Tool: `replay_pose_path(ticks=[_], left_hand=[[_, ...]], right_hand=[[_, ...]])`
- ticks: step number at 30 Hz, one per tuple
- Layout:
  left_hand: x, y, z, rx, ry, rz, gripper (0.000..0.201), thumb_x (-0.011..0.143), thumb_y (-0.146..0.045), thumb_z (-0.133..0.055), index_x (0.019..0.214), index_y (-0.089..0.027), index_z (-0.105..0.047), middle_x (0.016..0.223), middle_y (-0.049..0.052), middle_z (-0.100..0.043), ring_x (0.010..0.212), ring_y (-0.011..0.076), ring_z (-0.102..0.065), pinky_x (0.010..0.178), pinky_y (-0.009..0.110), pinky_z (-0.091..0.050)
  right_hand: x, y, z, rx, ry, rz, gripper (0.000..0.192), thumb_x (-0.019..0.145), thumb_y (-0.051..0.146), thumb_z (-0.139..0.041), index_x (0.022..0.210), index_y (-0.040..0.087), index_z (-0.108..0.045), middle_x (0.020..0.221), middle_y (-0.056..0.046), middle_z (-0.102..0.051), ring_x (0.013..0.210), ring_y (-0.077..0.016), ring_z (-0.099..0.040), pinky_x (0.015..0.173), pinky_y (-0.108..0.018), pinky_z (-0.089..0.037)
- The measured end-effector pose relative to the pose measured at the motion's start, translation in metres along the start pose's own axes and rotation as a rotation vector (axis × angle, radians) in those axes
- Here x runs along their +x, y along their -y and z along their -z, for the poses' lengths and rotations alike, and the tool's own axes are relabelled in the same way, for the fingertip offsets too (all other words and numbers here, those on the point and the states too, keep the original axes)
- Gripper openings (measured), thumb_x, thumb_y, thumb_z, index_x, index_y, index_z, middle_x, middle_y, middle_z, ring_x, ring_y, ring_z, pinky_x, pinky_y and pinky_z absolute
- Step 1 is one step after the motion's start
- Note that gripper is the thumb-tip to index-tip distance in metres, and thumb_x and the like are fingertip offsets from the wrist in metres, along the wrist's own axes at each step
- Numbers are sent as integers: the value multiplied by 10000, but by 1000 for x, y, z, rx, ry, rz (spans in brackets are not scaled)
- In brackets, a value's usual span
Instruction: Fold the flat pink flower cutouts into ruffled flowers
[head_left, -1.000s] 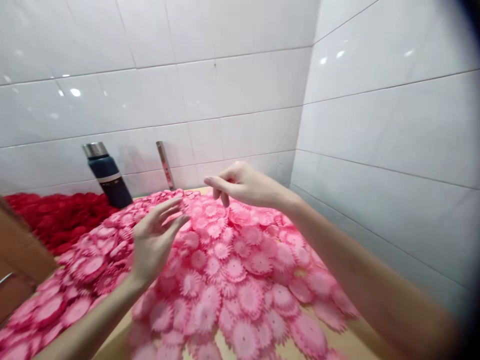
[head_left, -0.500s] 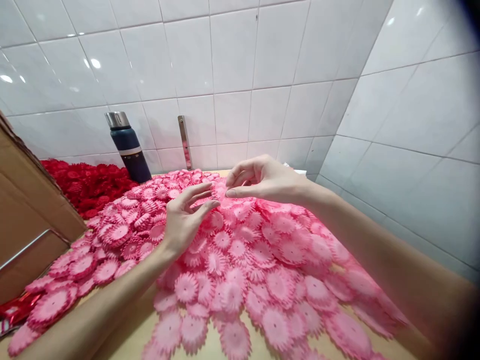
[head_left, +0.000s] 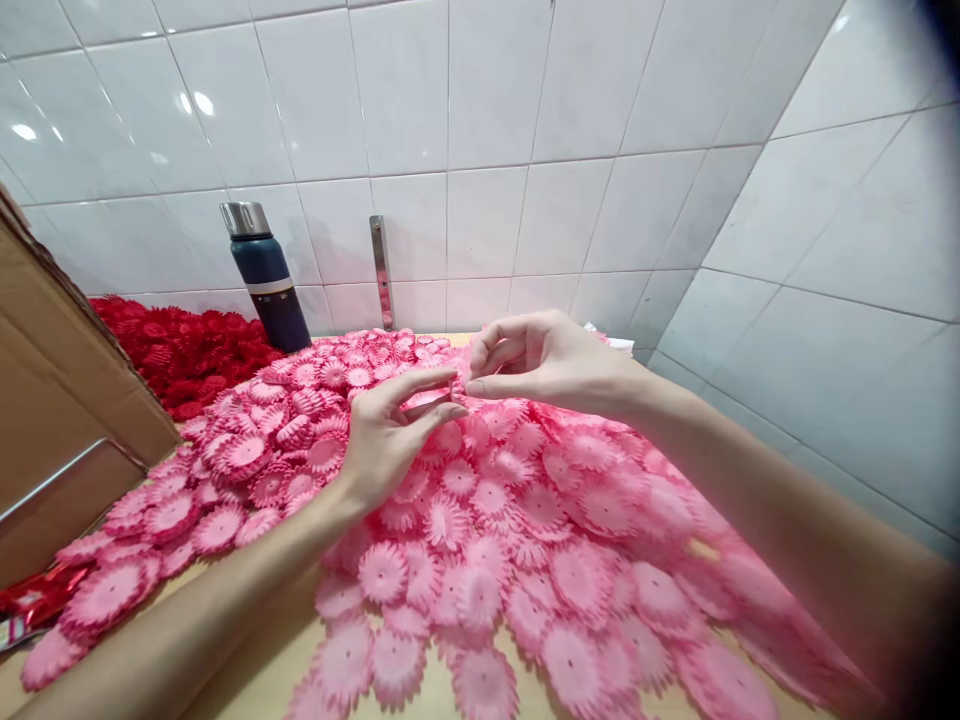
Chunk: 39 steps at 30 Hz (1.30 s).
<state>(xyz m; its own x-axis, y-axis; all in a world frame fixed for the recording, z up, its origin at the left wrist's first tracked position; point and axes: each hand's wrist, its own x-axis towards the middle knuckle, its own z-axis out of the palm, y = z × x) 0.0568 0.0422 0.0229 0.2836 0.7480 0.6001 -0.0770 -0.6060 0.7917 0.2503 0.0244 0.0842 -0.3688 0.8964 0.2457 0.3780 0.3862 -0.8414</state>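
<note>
My left hand is raised over the heap, fingers curved and thumb below, its fingertips closed on the near side of a pink fringed flower disc. Opposite it, my right hand pinches the same disc between thumb and fingers, its other fingers curled in. The fingertips of both hands nearly meet and hide most of the disc. Beneath them spreads a large heap of pink fringed flower discs, many with a small dark hole in the middle.
Dark red fringed discs are piled at the back left, beside a blue bottle with a metal cap. A cardboard box stands at left, a red shiny wrapper below it. White tiled walls with a metal strip bound the table.
The view has shifted slightly, so the scene sits a little further right. My hands have come closer together, and less of the disc shows between them.
</note>
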Motion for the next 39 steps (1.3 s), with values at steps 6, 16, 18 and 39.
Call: replay_pose_path(ticks=[6, 16, 18, 39], left_hand=[[0, 0, -1, -5, 8, -9, 285, 745, -170, -745, 1025, -160, -699, 1042, 64, -723, 955, 201, -700, 883, 374, -610], [0, 0, 0, 28, 5, -20, 276, 754, -203, -738, 1025, -167, -699, 1040, 71, -724, 968, 221, -700, 885, 404, -608], [1, 0, 1, 20, 10, -26, 282, 752, -207, -740, 1027, -162, -698, 1046, 76, -722, 980, 224, -696, 888, 405, -606], [0, 0, 1, -34, 57, -43, 287, 764, -139, -722, 1048, -169, -692, 1069, 75, -704, 998, 207, -684, 899, 399, -606]], right_hand=[[1, -1, 0, 25, 17, -1, 164, 737, 244, -723, 839, 170, -618, 798, -59, -705, 740, -176, -665, 681, -323, -530], [0, 1, -1, 82, 47, 4, 209, 715, 244, -744, 817, 170, -578, 787, -41, -682, 750, -164, -656, 711, -322, -515], [0, 0, 0, 95, 57, 0, 215, 716, 251, -745, 823, 171, -577, 795, -43, -684, 762, -169, -658, 716, -327, -512], [0, 4, -2, 91, 64, -23, 199, 686, 189, -730, 803, 181, -569, 770, -36, -682, 735, -161, -635, 680, -308, -487]])
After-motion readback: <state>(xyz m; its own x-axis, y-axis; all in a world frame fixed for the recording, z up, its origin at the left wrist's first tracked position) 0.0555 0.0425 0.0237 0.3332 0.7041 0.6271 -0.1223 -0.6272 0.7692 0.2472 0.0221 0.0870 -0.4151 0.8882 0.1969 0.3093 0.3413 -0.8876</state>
